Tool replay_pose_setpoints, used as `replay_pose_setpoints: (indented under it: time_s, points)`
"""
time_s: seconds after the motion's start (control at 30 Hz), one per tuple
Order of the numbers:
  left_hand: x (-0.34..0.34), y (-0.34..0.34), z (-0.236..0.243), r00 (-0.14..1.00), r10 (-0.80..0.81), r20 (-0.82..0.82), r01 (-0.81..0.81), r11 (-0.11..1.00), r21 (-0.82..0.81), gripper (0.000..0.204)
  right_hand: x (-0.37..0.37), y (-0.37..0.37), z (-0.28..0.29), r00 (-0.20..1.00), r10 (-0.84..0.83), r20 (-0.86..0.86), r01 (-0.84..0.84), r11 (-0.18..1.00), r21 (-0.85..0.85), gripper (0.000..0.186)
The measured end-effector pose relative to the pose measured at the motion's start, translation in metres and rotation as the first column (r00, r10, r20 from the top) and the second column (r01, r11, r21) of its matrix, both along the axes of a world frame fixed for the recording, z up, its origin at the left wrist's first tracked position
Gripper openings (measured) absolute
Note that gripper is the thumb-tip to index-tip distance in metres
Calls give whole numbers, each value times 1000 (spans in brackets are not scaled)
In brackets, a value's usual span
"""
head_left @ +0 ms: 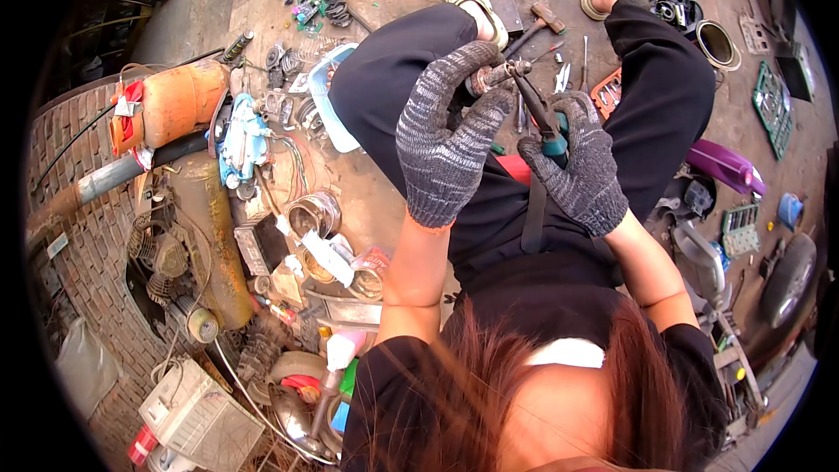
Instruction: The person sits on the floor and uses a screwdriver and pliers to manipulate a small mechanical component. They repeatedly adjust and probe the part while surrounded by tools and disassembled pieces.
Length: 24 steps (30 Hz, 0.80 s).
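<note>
Both my hands wear grey knitted gloves and meet above my lap. My left hand (pixel 447 127) is closed around a small cylindrical metal part (pixel 491 77) with a dull, rusty look. My right hand (pixel 578 162) grips the teal handles of a pair of pliers (pixel 535 105), whose dark jaws reach up to the metal part. I sit on the ground in dark trousers and white sandals, knees spread apart.
A hammer (pixel 544 19) lies between my feet beside screwdrivers. On the left stand an orange gas cylinder (pixel 175 103), a tyre (pixel 83 236), tins (pixel 315 212) and scrap parts. A purple jug (pixel 725 166), socket trays (pixel 773 100) and a round tin (pixel 718 44) lie at right.
</note>
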State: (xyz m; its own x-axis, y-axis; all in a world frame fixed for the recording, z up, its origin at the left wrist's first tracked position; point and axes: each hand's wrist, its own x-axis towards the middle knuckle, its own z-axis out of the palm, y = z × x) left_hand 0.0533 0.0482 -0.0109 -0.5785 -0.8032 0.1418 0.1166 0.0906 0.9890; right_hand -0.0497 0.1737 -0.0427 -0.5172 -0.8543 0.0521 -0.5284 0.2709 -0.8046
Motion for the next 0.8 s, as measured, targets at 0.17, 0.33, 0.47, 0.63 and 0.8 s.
replay_pose_setpoints:
  time_s: [0.17, 0.33, 0.47, 0.63, 0.8]
  points:
    - [5, 0, -6, 996, -35, -81, 40, 998, 57, 39, -5, -1, 2, 997, 57, 60, -57, 998, -13, 43]
    - [0, 2, -10, 992, 67, -103, -59, 995, 83, 38, -9, -2, -1, 984, 85, 154, -88, 996, 14, 43]
    - [0, 4, -17, 979, 157, -127, -144, 984, 106, 37, -15, -2, 4, 978, 124, 166, -139, 987, 82, 41]
    - [-6, 7, -19, 941, 279, -192, -240, 949, 204, 35, -23, -11, 24, 989, 143, 19, -145, 983, 117, 33]
    - [-16, -4, -30, 822, 451, -346, -498, 866, -54, 30, -33, -4, 35, 952, 246, -180, -230, 968, 104, 26]
